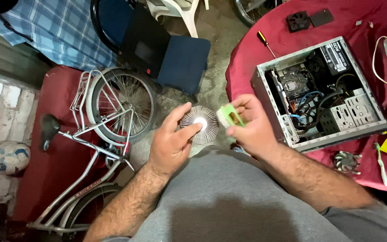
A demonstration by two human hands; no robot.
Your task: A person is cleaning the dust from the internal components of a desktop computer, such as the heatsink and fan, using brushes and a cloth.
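**Heatsink held over lap beside opened computer**

Heatsink (199, 124), a round disc of thin metal fins fanning out from a bright centre, sits in the person's left hand (170, 143) above the lap, just left of the red-covered table (247, 58). The thumb and fingers are clamped on its rim, with one fingertip lying across the face near the centre. The right hand (252, 127) is closed on a small green pad (230, 115), which it holds just beside the disc's right edge, close enough that the two may be touching; the picture does not settle it.

Judging by its look, the disc is rigid and solid for its size, but the fins are thin and probably bend under a hard squeeze, and their edges could be sharp. The outer rim, as the hand has it now, seems the safer hold, leaving the flat centre free. The pad looks soft and light.

On the table, a computer case (321, 92) lies open on its side, with board, cables and drive bays showing. A screwdriver (265, 42) with a yellow and black handle lies at the far left of the cloth, a small black fan (298, 21) beyond the case, and a clear fan (346, 161) near the front edge. A bicycle (108, 116) stands to the left on the floor.
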